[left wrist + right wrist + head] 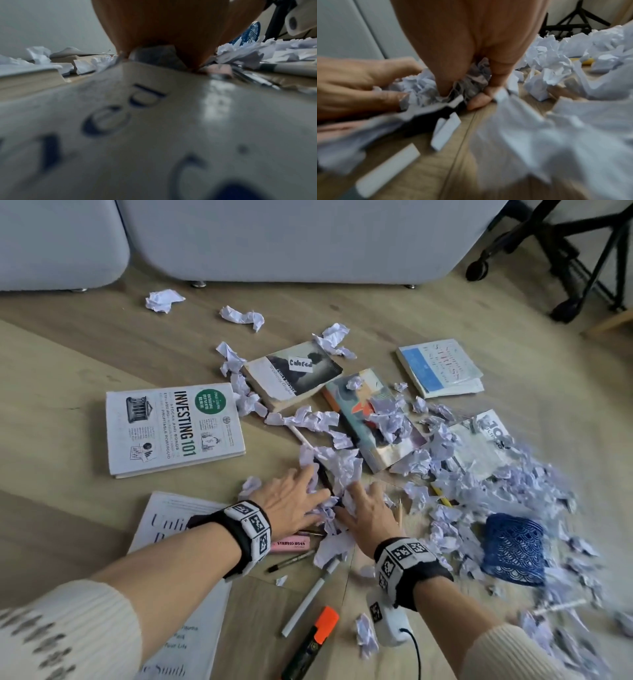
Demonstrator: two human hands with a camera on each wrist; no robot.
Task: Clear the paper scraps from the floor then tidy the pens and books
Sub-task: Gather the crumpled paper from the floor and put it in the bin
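Both hands are down on the pale wood-plank floor (85,364), side by side, in a heap of crumpled white paper scraps (337,465). The left hand (291,501) lies with fingers spread and nearly straight over the scraps, its grip apart and pressing rather than clenched. In the right wrist view the right hand (368,513) has its fingers (444,86) curled down into a wad of paper with the thumb (478,100) tucked beneath, so its grip is clamped on scraps.

More scraps spread to the right, over the colourful paperback book (373,419) and around the blue patterned pen holder (513,549), which lies tipped on its side. The white "Investing 101" hardback book (171,429) lies flat to the left, apart from the heap. A white book with large blue lettering (154,135) lies under the left wrist. Near the wrists lie a pink Stabilo highlighter (291,543), a slim black pen (291,561), a long white marker (310,599) and an orange-capped black marker (310,642), all on the floor
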